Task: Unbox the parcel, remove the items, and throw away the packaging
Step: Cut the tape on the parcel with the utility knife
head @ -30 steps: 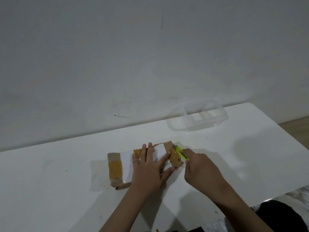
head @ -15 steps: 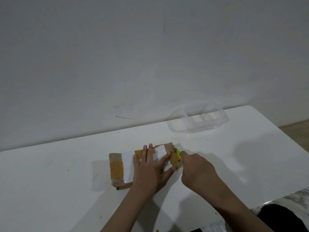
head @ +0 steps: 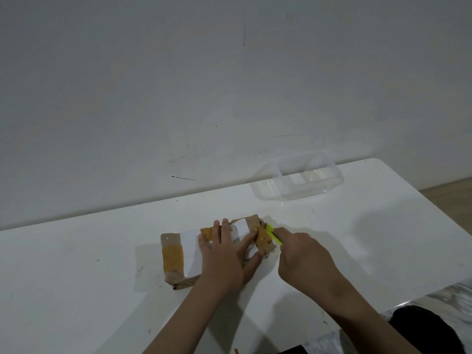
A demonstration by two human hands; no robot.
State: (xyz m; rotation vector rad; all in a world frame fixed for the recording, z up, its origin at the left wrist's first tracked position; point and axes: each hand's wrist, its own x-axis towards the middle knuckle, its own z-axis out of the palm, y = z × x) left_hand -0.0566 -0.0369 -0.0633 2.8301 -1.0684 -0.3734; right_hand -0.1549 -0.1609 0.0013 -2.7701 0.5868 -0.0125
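Two bare, sleeveless forearms, left hand (head: 224, 254) and right hand (head: 304, 259); black garment (head: 421, 328), lower right of frame.

The left hand (head: 224, 254) lies palm down with its fingers (head: 225, 227) straight and spread, the thumb angled out to the right, pressing flat on what lies under it. Its bare forearm runs down toward the bottom edge. The right hand (head: 304, 259) is curled into a fist-like grip round a yellow-green cutter (head: 273, 234), knuckles up, its forearm slanting off to the lower right.
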